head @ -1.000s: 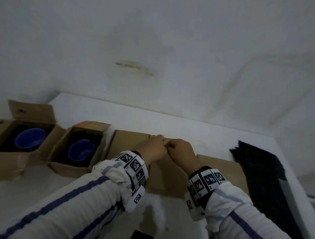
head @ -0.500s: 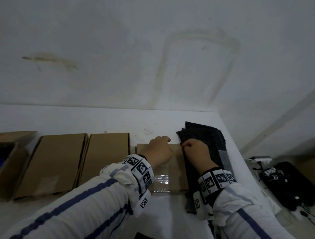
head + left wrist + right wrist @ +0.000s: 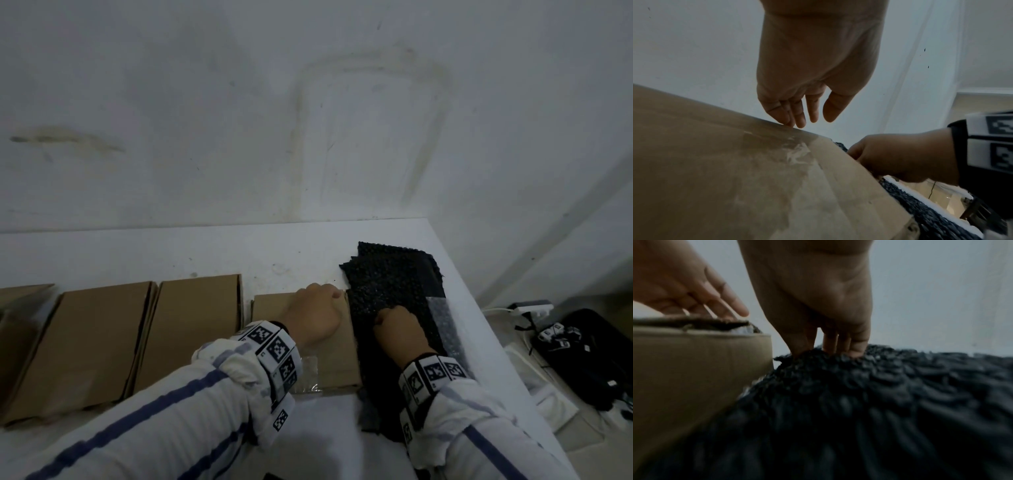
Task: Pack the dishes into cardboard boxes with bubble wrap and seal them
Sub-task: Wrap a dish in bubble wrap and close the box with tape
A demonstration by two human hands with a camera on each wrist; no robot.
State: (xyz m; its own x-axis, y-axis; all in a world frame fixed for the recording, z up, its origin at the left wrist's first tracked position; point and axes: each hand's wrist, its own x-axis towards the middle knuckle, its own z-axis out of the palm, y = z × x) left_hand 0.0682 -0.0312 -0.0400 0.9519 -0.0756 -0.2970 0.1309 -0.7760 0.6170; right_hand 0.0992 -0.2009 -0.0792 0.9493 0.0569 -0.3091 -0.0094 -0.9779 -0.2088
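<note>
A closed cardboard box [image 3: 335, 363] lies on the white table [image 3: 274, 253], with a clear tape patch [image 3: 308, 373] on its near end. My left hand [image 3: 318, 308] rests on the box top. In the left wrist view its straight fingers [image 3: 797, 120] touch the far edge of the box [image 3: 735, 170]. A stack of black bubble wrap [image 3: 390, 274] lies directly right of the box. My right hand [image 3: 394, 322] is on it, and in the right wrist view this hand [image 3: 824, 348] pinches a raised fold of the black bubble wrap [image 3: 879, 402] beside the box [image 3: 694, 361].
Two more closed cardboard boxes [image 3: 89, 346] [image 3: 195, 329] lie side by side to the left, and another box [image 3: 17, 308] shows at the left edge. A clear bubble wrap strip [image 3: 445, 329] lies by the table's right edge. A black bag and cables [image 3: 599, 356] are on the floor.
My right hand has left the box's far edge and come down and nearer onto the black bubble wrap. The left hand stays on the box. The head view has swung right.
</note>
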